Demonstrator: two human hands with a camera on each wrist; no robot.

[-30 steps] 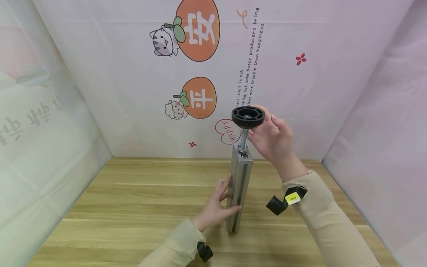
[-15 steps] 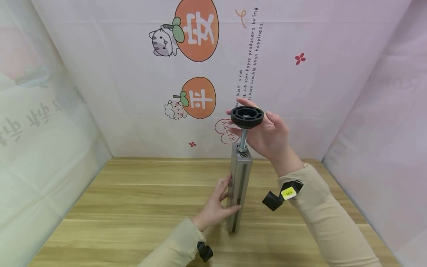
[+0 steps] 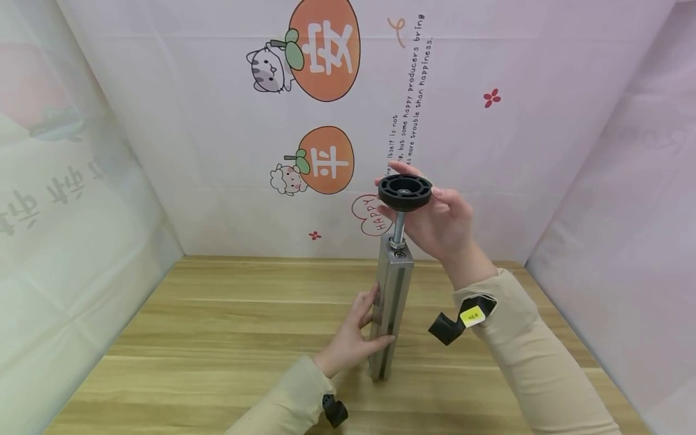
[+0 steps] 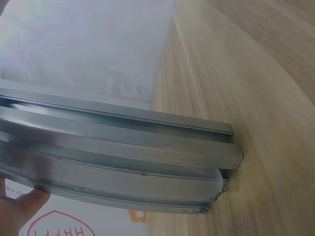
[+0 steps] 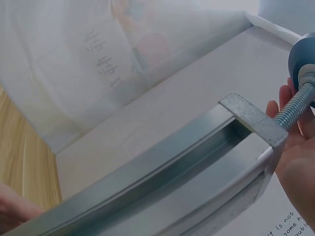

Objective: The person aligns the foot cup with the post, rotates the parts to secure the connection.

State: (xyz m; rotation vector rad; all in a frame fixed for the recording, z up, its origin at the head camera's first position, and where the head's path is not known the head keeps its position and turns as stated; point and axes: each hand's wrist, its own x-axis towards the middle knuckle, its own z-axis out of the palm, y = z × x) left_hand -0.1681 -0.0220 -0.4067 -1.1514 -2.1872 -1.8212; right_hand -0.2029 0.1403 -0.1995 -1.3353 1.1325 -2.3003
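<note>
A silver aluminium profile (image 3: 393,302) stands upright on the table, its lower end on the wood in the left wrist view. My left hand (image 3: 348,341) grips it low down, thumb on the near side and fingers on the far side. From the top end plate rises a threaded stem (image 3: 399,227) with a nut at its base, carrying a round black leveling foot (image 3: 403,203). My right hand (image 3: 443,226) holds the foot, its thumb at the right rim and its fingers round the back. In the right wrist view the stem (image 5: 297,105) shows its threads.
A wood-grain table (image 3: 244,320) lies under the profile. Printed white cloth (image 3: 217,151) forms the back wall, and pale cloth walls (image 3: 609,199) close both sides. Black camera mounts (image 3: 448,327) sit on both wrists.
My right hand has shifted left and its fingers have come round behind the leveling foot; the thumb has now closed in to the rim. The left hand and the profile stay put.
</note>
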